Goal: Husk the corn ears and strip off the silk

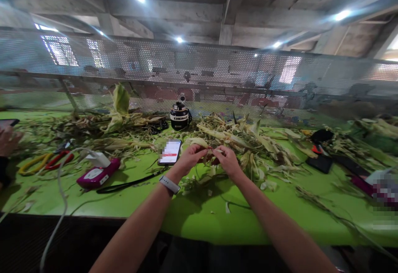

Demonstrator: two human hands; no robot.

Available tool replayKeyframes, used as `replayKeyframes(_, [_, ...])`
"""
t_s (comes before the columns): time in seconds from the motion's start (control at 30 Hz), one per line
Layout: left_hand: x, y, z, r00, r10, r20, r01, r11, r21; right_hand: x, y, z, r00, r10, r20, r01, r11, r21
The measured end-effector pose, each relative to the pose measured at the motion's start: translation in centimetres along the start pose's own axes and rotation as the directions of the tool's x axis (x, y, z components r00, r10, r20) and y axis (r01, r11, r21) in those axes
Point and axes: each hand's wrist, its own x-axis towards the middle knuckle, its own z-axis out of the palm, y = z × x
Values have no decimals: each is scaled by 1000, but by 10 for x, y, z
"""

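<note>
My left hand (188,158), with a grey watch band (169,184) at its wrist, is closed in a pinch in the middle of the table. Opposite it, my right hand (229,162) pinches too, and the fingertips of both nearly meet. Between them is a pale corn husk (211,150), partly hidden by the fingers. Just left of my left hand lies a phone (169,152) with its screen lit. A heap of dry husks (242,136) spreads behind and to the right of my right hand, with small scraps below both hands.
A black jug marked ENERGY (179,117) stands at the back. Left are a purple power strip (98,175) with a white charger (98,159), red-handled scissors (59,160), a black strap (130,184) and another person's hand (10,140). A perforated screen (205,74) closes off the green table's (192,221) far side.
</note>
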Motion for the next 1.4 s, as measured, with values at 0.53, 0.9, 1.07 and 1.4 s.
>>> replayKeyframes(0.53, [-5, -5, 8, 994, 61, 86, -83, 954, 286, 2, -2, 1, 989, -110, -96, 126, 975, 181])
replayKeyframes(0.9, [-7, 3, 5, 941, -336, 43, 338, 916, -215, 1, -5, 1, 994, -58, -93, 90, 918, 387])
replayKeyframes(1.07, [-7, 1, 4, 922, -364, 136, 384, 904, -187, -1, -6, 2, 999, -13, -49, 33, 900, 434])
replayKeyframes(1.4, [-6, -5, 8, 960, -270, 78, 279, 949, -145, -2, -11, 0, 998, -19, -66, 37, 955, 293])
